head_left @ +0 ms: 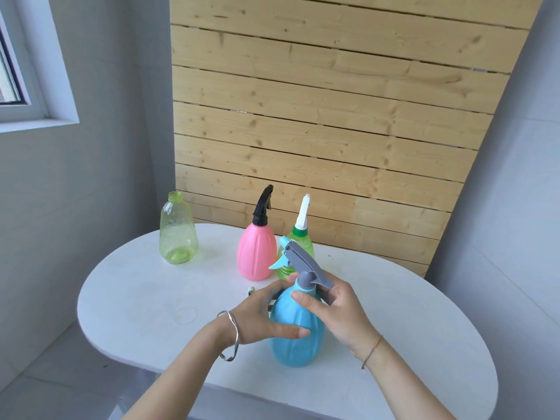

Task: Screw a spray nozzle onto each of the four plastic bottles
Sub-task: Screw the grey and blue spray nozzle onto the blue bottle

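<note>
A blue bottle (295, 348) stands upright at the near middle of the white table (145, 301). My left hand (260, 316) wraps its left side. My right hand (339, 313) holds the neck under the grey and blue spray nozzle (303, 262) that sits on it. Behind stand a pink bottle (257, 253) with a black nozzle (263, 207) and a green bottle (303, 247) with a white nozzle (303, 215). A clear yellow-green bottle (178, 228) stands at the far left with an open neck and no nozzle.
A small object (251, 290) lies on the table just behind my left hand, mostly hidden. A slatted wooden panel (333, 116) rises behind the table. Grey walls and a window (18, 71) are to the left.
</note>
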